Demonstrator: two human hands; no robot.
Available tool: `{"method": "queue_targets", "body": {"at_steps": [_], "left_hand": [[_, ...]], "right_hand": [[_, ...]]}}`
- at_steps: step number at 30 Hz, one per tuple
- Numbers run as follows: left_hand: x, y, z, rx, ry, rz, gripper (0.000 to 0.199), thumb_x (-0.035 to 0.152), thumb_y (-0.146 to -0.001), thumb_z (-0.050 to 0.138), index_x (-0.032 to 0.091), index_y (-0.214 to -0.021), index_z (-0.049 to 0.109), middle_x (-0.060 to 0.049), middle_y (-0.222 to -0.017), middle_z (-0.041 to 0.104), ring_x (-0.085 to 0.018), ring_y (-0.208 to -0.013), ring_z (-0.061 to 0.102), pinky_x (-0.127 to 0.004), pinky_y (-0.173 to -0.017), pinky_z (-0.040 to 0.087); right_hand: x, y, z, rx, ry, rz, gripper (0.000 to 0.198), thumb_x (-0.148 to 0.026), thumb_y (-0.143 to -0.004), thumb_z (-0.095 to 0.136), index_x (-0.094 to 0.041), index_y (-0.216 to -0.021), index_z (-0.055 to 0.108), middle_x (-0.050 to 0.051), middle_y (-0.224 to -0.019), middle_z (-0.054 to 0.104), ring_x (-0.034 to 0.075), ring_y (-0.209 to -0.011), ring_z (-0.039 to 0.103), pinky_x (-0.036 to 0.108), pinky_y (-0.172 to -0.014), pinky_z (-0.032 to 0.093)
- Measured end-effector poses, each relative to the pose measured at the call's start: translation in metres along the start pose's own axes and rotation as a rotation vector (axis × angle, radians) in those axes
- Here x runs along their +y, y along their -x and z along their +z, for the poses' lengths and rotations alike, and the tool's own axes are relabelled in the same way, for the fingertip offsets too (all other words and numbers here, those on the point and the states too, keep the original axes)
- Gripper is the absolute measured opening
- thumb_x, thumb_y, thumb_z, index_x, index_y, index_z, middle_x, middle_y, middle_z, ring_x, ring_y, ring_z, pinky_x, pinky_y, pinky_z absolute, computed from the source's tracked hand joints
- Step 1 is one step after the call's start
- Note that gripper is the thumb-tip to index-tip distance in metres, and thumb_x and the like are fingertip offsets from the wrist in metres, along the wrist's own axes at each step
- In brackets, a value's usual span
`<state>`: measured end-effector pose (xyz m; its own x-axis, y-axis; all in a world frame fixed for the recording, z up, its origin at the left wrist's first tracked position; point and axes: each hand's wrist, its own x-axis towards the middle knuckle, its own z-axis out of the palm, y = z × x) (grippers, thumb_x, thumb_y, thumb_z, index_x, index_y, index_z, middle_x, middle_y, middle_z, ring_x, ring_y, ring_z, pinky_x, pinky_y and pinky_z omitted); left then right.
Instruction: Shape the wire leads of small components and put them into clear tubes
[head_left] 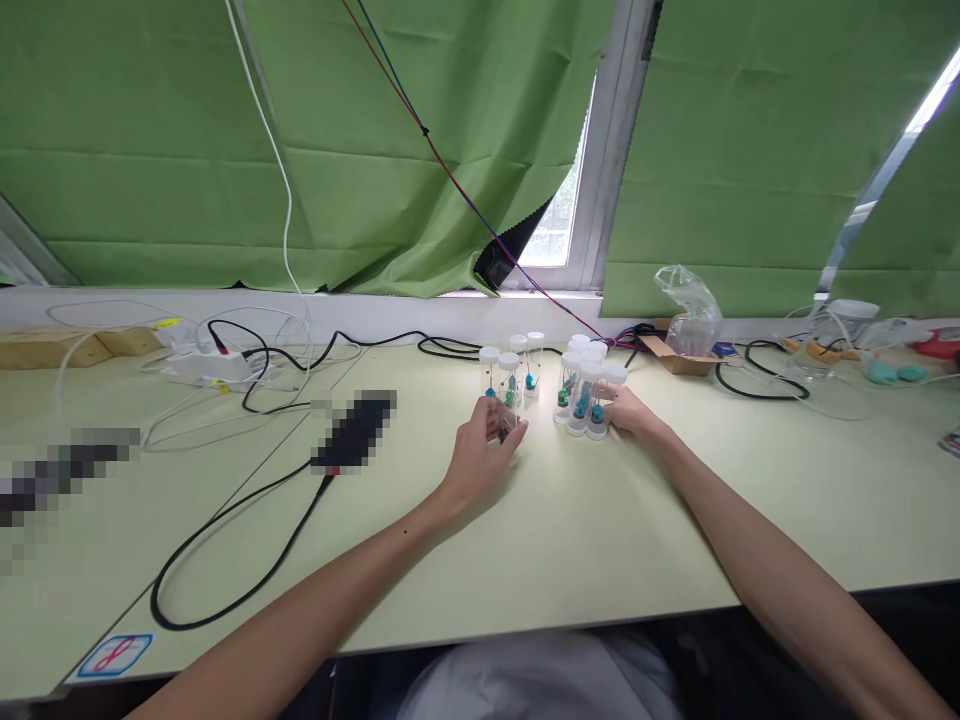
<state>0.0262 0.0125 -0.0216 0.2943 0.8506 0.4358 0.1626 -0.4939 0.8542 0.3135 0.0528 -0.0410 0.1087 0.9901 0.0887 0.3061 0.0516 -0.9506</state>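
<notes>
Small clear tubes with white caps stand upright on the table in two groups, with blue or green pieces and thin wires inside. My left hand [480, 452] is closed around the front clear tube [509, 376] of the left group; its thumb lies across the lower part. Just behind it stands another capped tube [533, 366]. On the right, several tubes [583, 392] stand packed close together. My right hand [634, 412] grips the rightmost clear tube [613, 375] from the side, its fingertips partly hidden behind it.
The pale table [420, 560] holds a pixelated dark device [356, 430] with a looped black cable [217, 610] at left. A small cardboard box [682, 362] with a plastic bag [688, 315] stands behind my right hand. A clear jar [844, 325] is farther right.
</notes>
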Motion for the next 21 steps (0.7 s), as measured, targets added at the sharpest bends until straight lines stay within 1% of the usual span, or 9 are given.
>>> {"method": "queue_targets", "body": {"at_steps": [2, 4, 7, 9, 11, 13, 15, 18, 21], "left_hand": [[0.0, 0.0, 0.0, 0.0, -0.002, 0.001, 0.027, 0.043, -0.087, 0.063, 0.023, -0.098, 0.047, -0.006, -0.101, 0.07, -0.02, -0.091, 0.068, -0.035, -0.083, 0.053], [-0.001, 0.0, 0.0, -0.002, -0.004, 0.002, 0.027, 0.043, -0.087, 0.063, 0.023, -0.098, 0.048, -0.006, -0.101, 0.07, -0.019, -0.091, 0.068, -0.035, -0.082, 0.053], [-0.001, 0.0, 0.0, -0.002, -0.006, 0.005, 0.027, 0.043, -0.088, 0.063, 0.023, -0.098, 0.048, -0.006, -0.101, 0.07, -0.019, -0.09, 0.068, -0.034, -0.082, 0.053], [-0.001, 0.0, 0.0, -0.002, -0.009, 0.006, 0.027, 0.043, -0.088, 0.063, 0.023, -0.098, 0.048, -0.006, -0.101, 0.07, -0.019, -0.09, 0.068, -0.035, -0.082, 0.053], [-0.001, 0.0, 0.0, -0.004, -0.008, 0.005, 0.027, 0.042, -0.088, 0.063, 0.023, -0.098, 0.047, -0.006, -0.1, 0.069, -0.019, -0.09, 0.068, -0.035, -0.082, 0.053], [-0.001, 0.0, 0.0, -0.006, -0.003, 0.005, 0.027, 0.042, -0.088, 0.063, 0.023, -0.098, 0.047, -0.006, -0.1, 0.069, -0.019, -0.09, 0.067, -0.035, -0.082, 0.053], [-0.001, -0.001, 0.0, -0.007, -0.001, 0.006, 0.027, 0.042, -0.088, 0.063, 0.022, -0.098, 0.048, -0.006, -0.1, 0.069, -0.019, -0.089, 0.067, -0.035, -0.083, 0.053], [-0.001, -0.001, 0.0, -0.004, -0.006, 0.004, 0.027, 0.042, -0.087, 0.064, 0.023, -0.098, 0.048, -0.006, -0.1, 0.069, -0.018, -0.088, 0.067, -0.035, -0.082, 0.054], [-0.001, -0.002, 0.0, 0.006, -0.018, 0.004, 0.027, 0.041, -0.087, 0.064, 0.023, -0.097, 0.048, -0.005, -0.097, 0.068, -0.017, -0.086, 0.066, -0.035, -0.082, 0.054]], "right_hand": [[-0.002, 0.001, 0.003, 0.006, 0.008, 0.004, 0.054, -0.011, -0.051, 0.064, -0.016, -0.104, 0.072, 0.008, -0.111, 0.074, 0.013, -0.054, 0.061, 0.022, -0.045, 0.045], [-0.005, 0.003, 0.005, 0.016, 0.017, 0.009, 0.05, -0.014, -0.053, 0.064, -0.016, -0.102, 0.072, 0.008, -0.106, 0.075, 0.009, -0.045, 0.055, 0.022, -0.04, 0.041], [-0.009, 0.007, 0.01, 0.031, 0.032, 0.011, 0.046, -0.017, -0.056, 0.065, -0.014, -0.101, 0.072, 0.007, -0.091, 0.076, 0.007, -0.038, 0.047, 0.021, -0.035, 0.036], [-0.01, 0.009, 0.012, 0.04, 0.042, 0.007, 0.045, -0.018, -0.057, 0.065, -0.014, -0.101, 0.072, 0.006, -0.083, 0.075, 0.007, -0.036, 0.044, 0.02, -0.033, 0.033], [-0.009, 0.009, 0.014, 0.05, 0.054, -0.002, 0.046, -0.018, -0.056, 0.064, -0.014, -0.102, 0.072, 0.005, -0.084, 0.075, 0.006, -0.036, 0.044, 0.02, -0.033, 0.033], [-0.006, 0.007, 0.015, 0.061, 0.066, -0.015, 0.048, -0.019, -0.056, 0.064, -0.015, -0.103, 0.072, 0.006, -0.091, 0.076, 0.007, -0.037, 0.046, 0.021, -0.034, 0.034], [-0.002, 0.003, 0.014, 0.076, 0.082, -0.028, 0.046, -0.021, -0.056, 0.066, -0.015, -0.101, 0.073, 0.006, -0.092, 0.075, 0.008, -0.04, 0.048, 0.021, -0.035, 0.037], [0.003, -0.002, 0.012, 0.11, 0.119, -0.036, 0.038, -0.026, -0.058, 0.068, -0.014, -0.093, 0.073, 0.005, -0.078, 0.073, 0.011, -0.041, 0.05, 0.022, -0.037, 0.038], [0.01, -0.008, 0.007, 0.167, 0.167, -0.039, 0.033, -0.031, -0.06, 0.069, -0.014, -0.088, 0.072, 0.003, -0.069, 0.07, 0.011, -0.04, 0.049, 0.023, -0.036, 0.036]]}}
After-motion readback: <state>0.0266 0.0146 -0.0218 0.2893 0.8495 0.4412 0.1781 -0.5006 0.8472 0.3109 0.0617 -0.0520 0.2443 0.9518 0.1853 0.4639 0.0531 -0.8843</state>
